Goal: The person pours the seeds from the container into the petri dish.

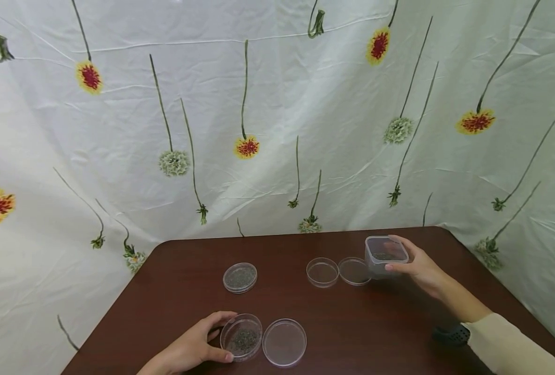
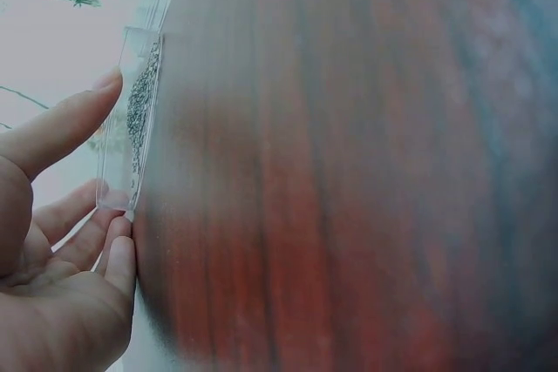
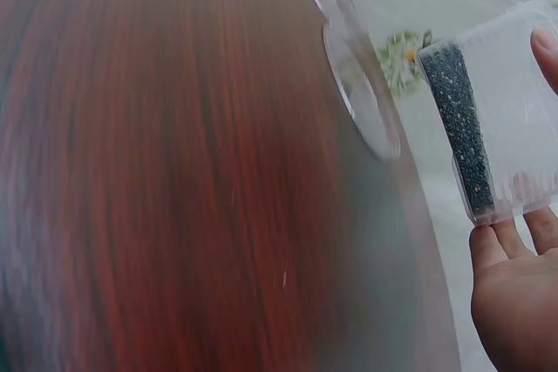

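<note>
At the table's front, my left hand (image 1: pixel 194 341) holds a clear petri dish (image 1: pixel 241 336) by its side, thumb and fingers around the rim. Small dark grains (image 2: pixel 142 115) lie heaped on the dish's bottom. To its right lies a round clear lid (image 1: pixel 284 342), flat on the table. At the far right, my right hand (image 1: pixel 423 271) grips a clear plastic tub (image 1: pixel 386 256) between thumb and fingers. Seen from the right wrist, the tub looks lifted off the table, with a layer of dark grains (image 3: pixel 459 124) along its bottom.
A petri dish with greyish grains (image 1: pixel 240 277) stands at the back left of the brown table (image 1: pixel 282 302). Another clear dish (image 1: pixel 322 272) and a flat clear lid (image 1: pixel 354 271) sit side by side, left of the tub. A flowered white cloth (image 1: pixel 268 192) hangs behind.
</note>
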A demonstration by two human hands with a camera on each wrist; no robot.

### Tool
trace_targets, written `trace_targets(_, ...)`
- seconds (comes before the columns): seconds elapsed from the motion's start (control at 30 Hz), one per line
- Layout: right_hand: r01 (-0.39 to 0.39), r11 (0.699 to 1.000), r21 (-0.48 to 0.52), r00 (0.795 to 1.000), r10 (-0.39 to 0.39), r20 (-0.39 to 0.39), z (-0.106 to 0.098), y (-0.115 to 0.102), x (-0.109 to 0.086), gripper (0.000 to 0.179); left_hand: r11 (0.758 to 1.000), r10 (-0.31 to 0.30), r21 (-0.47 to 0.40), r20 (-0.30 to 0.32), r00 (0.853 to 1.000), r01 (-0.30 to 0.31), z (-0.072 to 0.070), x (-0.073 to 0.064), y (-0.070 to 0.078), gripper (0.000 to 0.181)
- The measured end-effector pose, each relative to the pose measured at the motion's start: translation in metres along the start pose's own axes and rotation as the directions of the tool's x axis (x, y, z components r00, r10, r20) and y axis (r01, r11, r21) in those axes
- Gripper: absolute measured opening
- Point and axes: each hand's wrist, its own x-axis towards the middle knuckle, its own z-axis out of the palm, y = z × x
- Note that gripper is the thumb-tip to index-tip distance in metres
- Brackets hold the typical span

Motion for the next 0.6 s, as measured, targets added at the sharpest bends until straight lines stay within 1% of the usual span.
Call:
trace_targets(0.03,-0.004,1.000,-0.005,1.000,0.004,-0.002,-0.003,0.001,-0.002,0.087,1.000,-0.002,0.010,0.001,1.000,0.002,-0.001,0.001,-0.004,0.079)
trace_targets(0.1,-0.010,1.000,-0.011,1.000,0.010,-0.010,-0.008,0.004,-0.004,0.087,1.000,0.014,0.026,0.008,1.000,-0.014,-0.003,0.002,-0.010,0.078)
trace_targets(0.17,-0.015,1.000,-0.019,1.000,0.015,-0.014,-0.014,0.007,-0.007,0.086,1.000,0.025,0.007,0.015,1.000,-0.025,-0.003,0.002,-0.009,0.078)
trace_targets(0.27,-0.025,0.999,-0.028,1.000,0.024,-0.018,-0.022,0.012,-0.011,0.086,0.999,0.021,-0.026,0.019,1.000,-0.020,0.000,0.000,0.001,0.080)
trace_targets(0.37,-0.032,0.999,-0.033,0.999,0.032,-0.005,-0.029,0.016,-0.016,0.086,0.997,-0.011,-0.078,0.009,1.000,0.011,0.004,-0.002,0.012,0.079)
trace_targets(0.47,-0.043,0.999,-0.033,0.999,0.043,0.007,-0.035,0.018,-0.020,0.087,0.996,-0.018,-0.087,0.006,1.000,0.018,0.006,-0.004,0.017,0.078)
trace_targets(0.6,-0.070,0.996,-0.050,0.997,0.070,0.013,-0.042,0.022,-0.026,0.087,0.996,-0.023,-0.086,0.001,1.000,0.023,0.007,-0.004,0.020,0.078)
